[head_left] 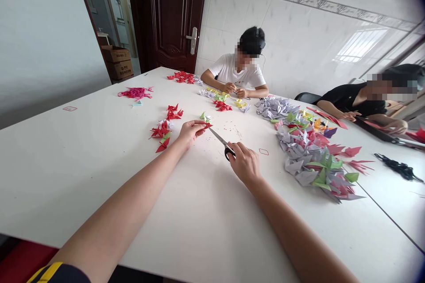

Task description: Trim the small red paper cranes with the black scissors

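Note:
Between the fingers of my left hand [191, 133] is a small red folded-paper crane [207, 126], partly covered by the fingertips. My right hand [245, 162] grips a pair of scissors [219, 137] by the black handles. The scissors' tips meet the red paper; whether the blades are apart is too small to tell. Just beyond my left hand lies a pale green and white paper crane [205, 117]. Red paper cranes [160, 130] sit in a loose row to the left of that hand. Tiny paper scraps [237, 131] dot the table behind the scissors.
A large heap of grey, pink and green paper cranes [308, 150] covers the right side of the white table [99, 150]. Pink cord [135, 93] lies far left, black cord [398, 167] far right. One person [244, 73] sits opposite; another person [345, 97] sits at right near a paper cutter [381, 131].

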`<action>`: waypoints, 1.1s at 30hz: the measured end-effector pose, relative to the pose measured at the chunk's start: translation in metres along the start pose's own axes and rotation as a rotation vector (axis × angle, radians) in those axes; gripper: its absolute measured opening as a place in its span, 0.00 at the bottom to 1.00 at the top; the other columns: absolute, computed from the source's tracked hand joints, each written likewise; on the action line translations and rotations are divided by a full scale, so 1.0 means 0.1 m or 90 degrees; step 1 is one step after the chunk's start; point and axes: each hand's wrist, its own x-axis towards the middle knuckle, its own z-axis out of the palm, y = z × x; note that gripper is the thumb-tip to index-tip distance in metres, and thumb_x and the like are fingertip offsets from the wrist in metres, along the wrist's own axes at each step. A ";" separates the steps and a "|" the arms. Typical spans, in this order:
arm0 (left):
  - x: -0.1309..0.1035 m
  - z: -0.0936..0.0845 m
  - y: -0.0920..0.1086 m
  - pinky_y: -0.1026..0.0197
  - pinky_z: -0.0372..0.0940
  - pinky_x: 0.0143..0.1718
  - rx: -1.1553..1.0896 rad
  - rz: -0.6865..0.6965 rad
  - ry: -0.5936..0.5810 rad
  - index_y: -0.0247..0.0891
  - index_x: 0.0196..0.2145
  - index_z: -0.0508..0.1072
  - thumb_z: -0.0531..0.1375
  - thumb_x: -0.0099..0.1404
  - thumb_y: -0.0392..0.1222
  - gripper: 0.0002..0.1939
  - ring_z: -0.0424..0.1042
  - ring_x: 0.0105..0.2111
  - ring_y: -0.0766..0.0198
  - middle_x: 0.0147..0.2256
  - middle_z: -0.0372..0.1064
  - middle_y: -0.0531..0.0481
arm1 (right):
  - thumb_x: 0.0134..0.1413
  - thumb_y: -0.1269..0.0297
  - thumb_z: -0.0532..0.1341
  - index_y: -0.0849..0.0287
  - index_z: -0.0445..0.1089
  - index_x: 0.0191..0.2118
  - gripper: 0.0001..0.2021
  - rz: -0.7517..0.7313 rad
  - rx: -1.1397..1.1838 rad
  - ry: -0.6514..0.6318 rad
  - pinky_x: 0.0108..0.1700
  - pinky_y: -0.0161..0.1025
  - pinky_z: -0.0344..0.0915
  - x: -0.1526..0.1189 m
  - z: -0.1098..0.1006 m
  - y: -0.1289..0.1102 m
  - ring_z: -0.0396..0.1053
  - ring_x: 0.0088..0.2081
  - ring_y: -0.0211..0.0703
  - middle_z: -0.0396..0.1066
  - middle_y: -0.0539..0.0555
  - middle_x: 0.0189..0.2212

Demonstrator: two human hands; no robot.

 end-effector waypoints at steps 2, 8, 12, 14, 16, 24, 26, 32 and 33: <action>0.01 -0.01 -0.01 0.61 0.67 0.40 -0.007 0.005 -0.004 0.34 0.28 0.78 0.73 0.42 0.32 0.13 0.74 0.33 0.66 0.31 0.77 0.46 | 0.58 0.72 0.56 0.58 0.74 0.43 0.11 0.029 0.031 -0.006 0.26 0.36 0.54 0.00 0.01 -0.01 0.67 0.25 0.37 0.76 0.52 0.33; 0.02 -0.02 -0.03 0.59 0.68 0.40 -0.004 0.013 -0.003 0.32 0.29 0.76 0.72 0.45 0.31 0.12 0.73 0.31 0.66 0.31 0.77 0.45 | 0.52 0.69 0.58 0.55 0.74 0.40 0.10 0.161 0.164 -0.050 0.29 0.36 0.60 0.01 0.03 -0.09 0.73 0.32 0.42 0.78 0.52 0.37; 0.01 -0.01 -0.02 0.58 0.68 0.41 -0.006 0.008 0.005 0.32 0.28 0.75 0.72 0.45 0.30 0.12 0.73 0.30 0.66 0.31 0.76 0.46 | 0.50 0.67 0.58 0.55 0.74 0.39 0.10 0.208 0.203 -0.051 0.31 0.37 0.61 0.02 0.02 -0.10 0.73 0.33 0.44 0.78 0.53 0.38; 0.01 -0.02 -0.01 0.58 0.68 0.41 -0.011 0.012 0.015 0.33 0.26 0.74 0.72 0.45 0.31 0.12 0.73 0.29 0.67 0.30 0.76 0.47 | 0.49 0.65 0.59 0.55 0.74 0.38 0.10 0.253 0.214 -0.036 0.31 0.38 0.62 0.03 0.02 -0.06 0.72 0.32 0.45 0.77 0.54 0.35; 0.00 -0.03 0.00 0.58 0.68 0.42 -0.017 0.023 0.007 0.33 0.27 0.73 0.72 0.45 0.32 0.12 0.72 0.30 0.68 0.31 0.76 0.47 | 0.48 0.61 0.60 0.56 0.74 0.37 0.10 0.309 0.228 -0.020 0.30 0.38 0.61 0.05 0.01 0.00 0.70 0.29 0.44 0.75 0.53 0.30; 0.01 -0.09 -0.01 0.58 0.67 0.43 -0.017 0.040 -0.076 0.34 0.32 0.74 0.74 0.44 0.35 0.17 0.72 0.30 0.67 0.30 0.76 0.49 | 0.49 0.60 0.61 0.55 0.74 0.38 0.11 0.280 0.303 0.001 0.32 0.37 0.64 0.05 -0.03 -0.02 0.67 0.28 0.41 0.75 0.52 0.30; 0.02 -0.10 -0.03 0.58 0.67 0.41 -0.017 0.044 -0.072 0.35 0.31 0.74 0.73 0.44 0.35 0.17 0.72 0.30 0.67 0.30 0.75 0.49 | 0.50 0.60 0.61 0.55 0.74 0.38 0.10 0.250 0.311 -0.007 0.32 0.37 0.64 0.05 -0.04 -0.05 0.66 0.27 0.40 0.75 0.52 0.31; 0.05 -0.10 -0.04 0.60 0.65 0.37 -0.005 0.047 -0.065 0.37 0.32 0.73 0.71 0.45 0.34 0.15 0.73 0.31 0.66 0.30 0.75 0.49 | 0.50 0.60 0.61 0.55 0.74 0.38 0.10 0.247 0.310 -0.023 0.31 0.37 0.64 0.05 -0.04 -0.04 0.67 0.26 0.40 0.76 0.51 0.31; 0.05 -0.10 -0.04 0.61 0.64 0.36 -0.005 0.047 -0.063 0.37 0.32 0.73 0.71 0.45 0.34 0.15 0.73 0.30 0.66 0.30 0.75 0.49 | 0.50 0.60 0.62 0.55 0.74 0.38 0.10 0.244 0.311 -0.026 0.31 0.37 0.64 0.05 -0.03 -0.04 0.67 0.27 0.40 0.76 0.51 0.31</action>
